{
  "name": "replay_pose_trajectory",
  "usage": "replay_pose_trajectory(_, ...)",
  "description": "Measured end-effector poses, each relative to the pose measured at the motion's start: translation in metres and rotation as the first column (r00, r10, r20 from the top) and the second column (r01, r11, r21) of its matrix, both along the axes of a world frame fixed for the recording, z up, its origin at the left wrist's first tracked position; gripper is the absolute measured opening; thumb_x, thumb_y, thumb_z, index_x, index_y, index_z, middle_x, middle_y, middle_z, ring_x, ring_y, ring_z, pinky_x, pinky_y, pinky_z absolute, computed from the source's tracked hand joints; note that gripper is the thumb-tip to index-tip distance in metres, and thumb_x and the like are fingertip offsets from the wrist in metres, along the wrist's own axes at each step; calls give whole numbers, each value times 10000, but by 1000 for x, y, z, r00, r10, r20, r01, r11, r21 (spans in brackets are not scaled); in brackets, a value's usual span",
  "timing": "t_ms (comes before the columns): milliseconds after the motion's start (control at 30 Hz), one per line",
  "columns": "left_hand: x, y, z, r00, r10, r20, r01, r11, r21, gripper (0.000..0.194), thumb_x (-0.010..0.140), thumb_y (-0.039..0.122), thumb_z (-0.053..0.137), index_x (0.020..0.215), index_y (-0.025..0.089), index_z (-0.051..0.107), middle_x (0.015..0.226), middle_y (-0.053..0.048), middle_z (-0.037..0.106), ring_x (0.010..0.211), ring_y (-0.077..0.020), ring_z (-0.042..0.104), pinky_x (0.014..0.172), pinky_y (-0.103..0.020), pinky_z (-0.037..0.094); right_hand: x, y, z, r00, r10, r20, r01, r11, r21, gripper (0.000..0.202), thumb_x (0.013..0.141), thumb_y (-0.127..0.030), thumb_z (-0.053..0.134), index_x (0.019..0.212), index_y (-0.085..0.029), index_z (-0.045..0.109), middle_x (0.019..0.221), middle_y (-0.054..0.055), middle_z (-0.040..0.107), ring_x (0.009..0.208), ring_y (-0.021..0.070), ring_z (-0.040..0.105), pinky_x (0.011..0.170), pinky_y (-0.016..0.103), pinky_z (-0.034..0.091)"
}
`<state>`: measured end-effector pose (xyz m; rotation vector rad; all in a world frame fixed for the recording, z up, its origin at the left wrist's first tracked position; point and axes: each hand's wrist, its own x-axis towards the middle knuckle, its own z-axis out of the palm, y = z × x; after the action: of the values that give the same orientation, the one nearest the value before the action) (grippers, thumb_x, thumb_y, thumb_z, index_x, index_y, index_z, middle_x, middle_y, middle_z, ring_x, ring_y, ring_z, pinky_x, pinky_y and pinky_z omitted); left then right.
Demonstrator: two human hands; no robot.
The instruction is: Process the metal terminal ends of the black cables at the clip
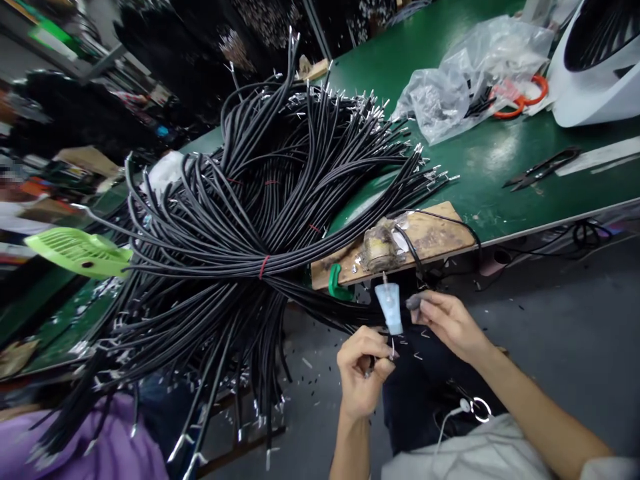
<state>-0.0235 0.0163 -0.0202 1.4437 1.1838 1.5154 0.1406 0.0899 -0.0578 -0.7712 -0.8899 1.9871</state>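
The left hand's grip, the left hand (364, 373) being right of centre in the lower half of the frame, is closed with thumb and fingers around a cable, its white tip (393, 347) poking out. The right hand (450, 322), just to the right, has its grey-covered fingertips (414, 303) brought together; whether they pinch anything, I cannot tell. Between and slightly above the hands hangs a blue piece (389, 310), below the edge of a wooden board (440, 233) bearing a grimy lump (379, 248). A green clamp (336, 281) sits at the board's edge. Left and centre, a heap of black cables (240, 240) spreads over the green table (487, 183). Upper right lie snips (543, 168), orange-handled scissors (520, 105) and a plastic bag (435, 100). Purple clothing (110, 440) of another person shows lower left.
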Motion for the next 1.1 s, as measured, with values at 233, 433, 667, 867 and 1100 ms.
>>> replay_pose_trajectory(233, 6, 0, 0, 992, 33, -126, -89, 878, -471, 141, 776, 245, 654, 752, 108, 632, 699, -27, 570, 572, -58, 492, 507, -152, 375, -4, -23, 34, 879, -376, 294, -15, 592, 806, 167, 717, -126, 729, 821, -128, 598, 757, 24, 568, 750, 128, 460, 724, 286, 382)
replay_pose_trajectory(433, 12, -9, 12, 975, 19, -221, -125, 869, -478, 152, 816, 268, 608, 811, 116, 617, 788, -32, 547, 672, -67, 509, 585, -152, 414, -19, -24, 41, 833, -457, 313, -3, 561, 828, 144, 839, -53, 556, 705, -108, 555, 652, 25, 520, 657, 103, 418, 686, 282, 375)
replay_pose_trajectory(667, 27, -20, 15, 922, 160, -353, -299, 873, -386, 188, 859, 279, 560, 756, 124, 586, 662, -2, 511, 572, -48, 466, 523, -147, 361, -24, -33, 29, 658, -712, 246, -51, 284, 958, 188, 802, -53, 544, 632, -121, 505, 604, 40, 436, 670, 142, 348, 665, 327, 329)
replay_pose_trajectory(867, 23, -18, 14, 942, 176, -284, -285, 869, -406, 282, 901, 315, 493, 702, 120, 537, 667, -5, 472, 605, -54, 477, 537, -160, 336, -33, -33, 26, 928, -364, 79, 262, 788, 557, 206, 862, -102, 497, 691, -130, 608, 700, 46, 554, 739, 134, 480, 708, 292, 395)
replay_pose_trajectory(1100, 16, -14, 24, 977, 6, -214, -99, 899, -427, 423, 937, 324, 410, 573, 110, 428, 580, 5, 389, 524, -39, 388, 504, -180, 265, -32, -28, 24, 967, -24, -252, -9, 991, -132, 247, 793, -301, 599, 648, -104, 634, 650, 46, 526, 638, 107, 477, 616, 232, 400)
